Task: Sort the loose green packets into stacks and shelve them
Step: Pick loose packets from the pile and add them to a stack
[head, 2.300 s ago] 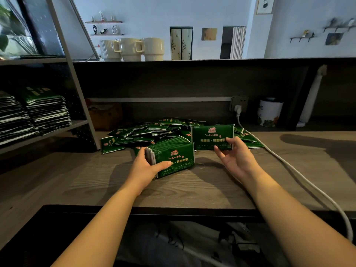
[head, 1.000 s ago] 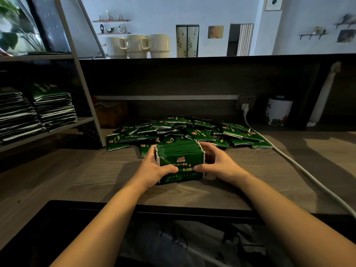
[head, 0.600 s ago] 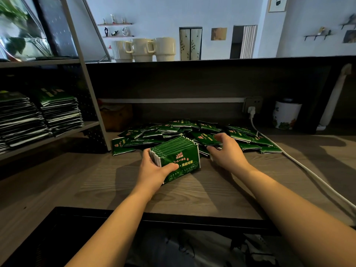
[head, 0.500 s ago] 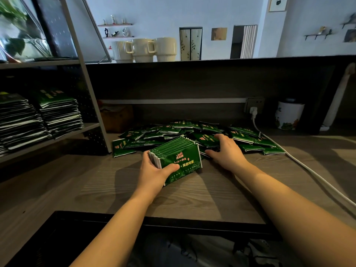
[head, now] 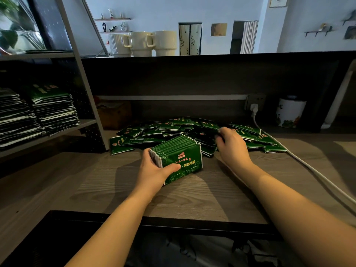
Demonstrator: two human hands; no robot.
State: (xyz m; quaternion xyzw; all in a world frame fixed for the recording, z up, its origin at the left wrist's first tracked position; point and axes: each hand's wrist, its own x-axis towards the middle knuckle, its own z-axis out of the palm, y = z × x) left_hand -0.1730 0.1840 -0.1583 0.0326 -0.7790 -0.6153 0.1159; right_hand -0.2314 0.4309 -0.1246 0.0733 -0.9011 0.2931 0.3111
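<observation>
Left hand [head: 154,170] grips upright stack of green packets [head: 179,157] on table [head: 192,197]; right hand [head: 231,145] curled into loose pile [head: 173,130], grasp unclear.

Right hand [head: 232,146] fingertips buried in the loose heap of green foil packets [head: 173,130], so its grip can't be read. Print on the packets too small to read. Dark shelved packet stacks [head: 34,110] at 9 o'clock cut off by frame edge. White cable [head: 317,174] runs out at 3 o'clock.
</observation>
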